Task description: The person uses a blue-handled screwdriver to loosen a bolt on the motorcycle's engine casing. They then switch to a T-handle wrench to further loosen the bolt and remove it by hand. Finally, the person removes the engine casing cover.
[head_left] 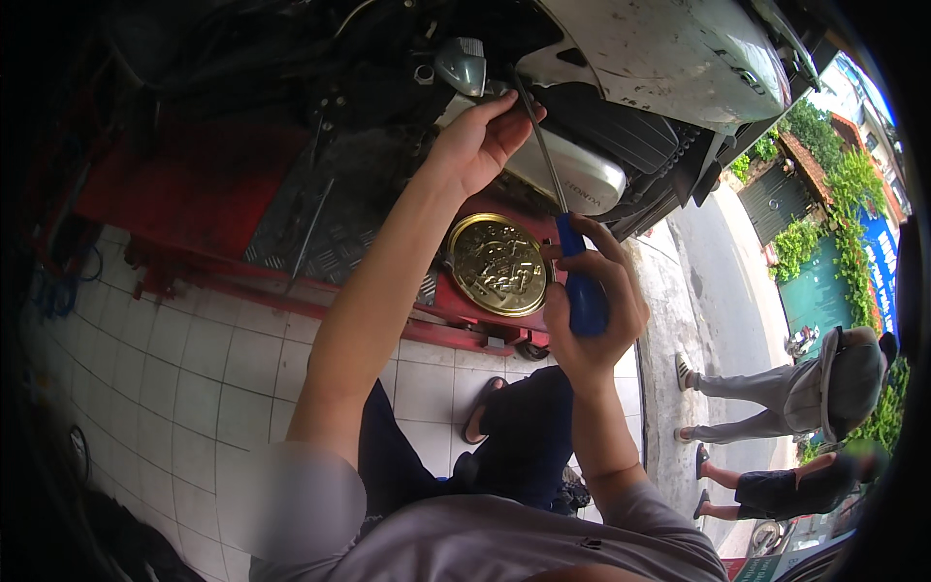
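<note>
While the motorbike [669, 58] is filling the upper view, the right hand [626, 299] is grasping the blue-handled screwdriver [586, 307], its shaft [547, 160] slanting toward the machine. The left hand [475, 145] is resting half-curled there, pinch uncertain; pressing straight along the shaft should be limiting slips.

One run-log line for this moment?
right hand: grips blue-handled screwdriver; left hand: beside shaft, contact unclear; shaft: toward motorbike; round gold dish: on red platform
</note>
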Demonstrator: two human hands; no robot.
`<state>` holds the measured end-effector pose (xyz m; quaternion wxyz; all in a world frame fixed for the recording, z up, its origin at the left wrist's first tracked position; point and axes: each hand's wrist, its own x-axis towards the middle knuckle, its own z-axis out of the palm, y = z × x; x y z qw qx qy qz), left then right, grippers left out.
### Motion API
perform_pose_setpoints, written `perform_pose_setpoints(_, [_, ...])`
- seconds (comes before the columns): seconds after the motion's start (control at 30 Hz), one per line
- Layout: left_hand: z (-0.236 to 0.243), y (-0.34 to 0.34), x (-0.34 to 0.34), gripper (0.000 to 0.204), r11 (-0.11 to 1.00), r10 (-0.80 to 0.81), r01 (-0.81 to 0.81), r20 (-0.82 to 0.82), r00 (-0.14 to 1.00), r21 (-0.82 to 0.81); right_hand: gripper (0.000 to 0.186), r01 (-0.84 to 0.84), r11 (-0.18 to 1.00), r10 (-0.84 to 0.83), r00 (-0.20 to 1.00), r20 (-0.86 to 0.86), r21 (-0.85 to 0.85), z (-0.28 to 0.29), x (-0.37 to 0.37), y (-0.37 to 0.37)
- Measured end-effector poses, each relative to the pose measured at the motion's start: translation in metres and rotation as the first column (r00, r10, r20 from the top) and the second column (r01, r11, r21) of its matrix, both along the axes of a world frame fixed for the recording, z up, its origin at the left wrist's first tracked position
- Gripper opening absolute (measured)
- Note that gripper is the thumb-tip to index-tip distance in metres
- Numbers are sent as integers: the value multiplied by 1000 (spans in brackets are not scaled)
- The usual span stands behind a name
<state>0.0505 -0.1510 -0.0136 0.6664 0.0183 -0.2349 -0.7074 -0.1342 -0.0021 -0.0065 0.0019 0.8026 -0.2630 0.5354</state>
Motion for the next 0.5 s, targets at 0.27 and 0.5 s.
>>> perform_pose_setpoints(0.27, [-3,13,6,20,999,-17,22,100,995,-43,23,58,991,-69,993,-98,-119,32,35,-6])
perform_pose_setpoints(0.5, [-4,11,9,22,998,44,-32,199,979,-61,21,70,988,-85,990,-114,-135,48,54,-11])
